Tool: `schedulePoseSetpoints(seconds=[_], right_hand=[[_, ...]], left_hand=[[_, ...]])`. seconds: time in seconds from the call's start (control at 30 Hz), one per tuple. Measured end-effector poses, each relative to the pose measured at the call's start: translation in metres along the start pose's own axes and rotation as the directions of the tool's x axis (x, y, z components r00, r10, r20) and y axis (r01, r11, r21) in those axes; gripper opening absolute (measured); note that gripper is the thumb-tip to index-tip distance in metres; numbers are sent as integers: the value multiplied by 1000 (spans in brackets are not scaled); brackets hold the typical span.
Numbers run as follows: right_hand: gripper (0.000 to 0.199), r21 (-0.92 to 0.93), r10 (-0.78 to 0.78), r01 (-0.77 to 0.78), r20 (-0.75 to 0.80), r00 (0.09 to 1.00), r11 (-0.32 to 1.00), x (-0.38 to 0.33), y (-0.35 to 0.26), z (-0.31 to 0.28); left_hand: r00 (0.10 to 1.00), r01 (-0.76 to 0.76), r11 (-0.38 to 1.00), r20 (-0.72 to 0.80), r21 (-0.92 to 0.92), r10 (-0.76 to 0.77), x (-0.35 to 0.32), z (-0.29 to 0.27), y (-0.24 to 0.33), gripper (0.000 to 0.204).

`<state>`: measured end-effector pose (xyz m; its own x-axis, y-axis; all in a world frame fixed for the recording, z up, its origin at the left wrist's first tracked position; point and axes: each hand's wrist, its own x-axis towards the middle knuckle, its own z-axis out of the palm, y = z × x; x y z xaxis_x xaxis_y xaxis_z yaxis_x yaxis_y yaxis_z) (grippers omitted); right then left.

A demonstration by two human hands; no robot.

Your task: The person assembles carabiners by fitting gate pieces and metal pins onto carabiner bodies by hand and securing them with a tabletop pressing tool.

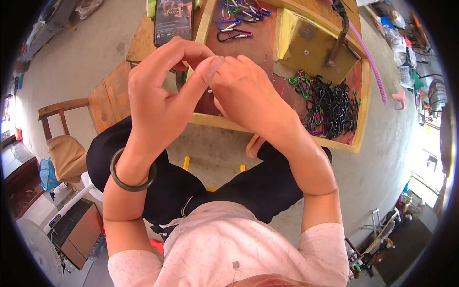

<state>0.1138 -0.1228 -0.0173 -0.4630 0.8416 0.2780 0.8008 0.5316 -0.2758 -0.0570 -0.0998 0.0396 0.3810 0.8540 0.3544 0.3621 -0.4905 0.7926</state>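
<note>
Above the near edge of a wood-framed tray (229,125), my left hand (160,98) and my right hand (251,95) meet, fingertips pinched together. Whatever they hold is mostly hidden by the fingers; only a small silvery bit peeks out below them. Coloured carabiners (234,33), blue, purple, red and green with silver gates, lie loose at the tray's far left. In its near right corner is a heap of small black clips (334,107), tangled, with a few green carabiners (301,82) at its edge.
A metal plate fixture (315,48) with a bent dark rod stands in the tray's far right. A phone (173,21) with a lit screen lies left of the tray. A purple coiled hose (370,60) hangs at the right. Left are a wooden chair (64,106) and a white fan (40,253).
</note>
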Motion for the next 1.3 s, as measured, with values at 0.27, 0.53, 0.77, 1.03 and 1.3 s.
schedulePoseSetpoints(seconds=[0.27, 0.53, 0.77, 1.03, 1.3], right_hand=[[9, -52, -42, 37, -111, 993, 998, -8, 3, 7], [15, 580, 217, -220, 75, 973, 784, -19, 39, -61], [21, 858, 396, -299, 125, 910, 417, -46, 53, -80], [19, 797, 399, -306, 90, 912, 521, -50, 43, -80], [17, 697, 447, -308, -21, 894, 648, -62, 36, -89]], left_hand=[[999, 23, 997, -40, -67, -26, -5, 16, -4, 12], [1000, 26, 986, 2, -168, -26, -11, 25, 6, 8], [998, -8, 995, 59, -101, 14, -11, 44, 9, 14], [995, -32, 993, 87, -117, 42, -7, 55, 20, 13], [945, 324, 772, 219, -546, -242, -8, 68, 11, 17]])
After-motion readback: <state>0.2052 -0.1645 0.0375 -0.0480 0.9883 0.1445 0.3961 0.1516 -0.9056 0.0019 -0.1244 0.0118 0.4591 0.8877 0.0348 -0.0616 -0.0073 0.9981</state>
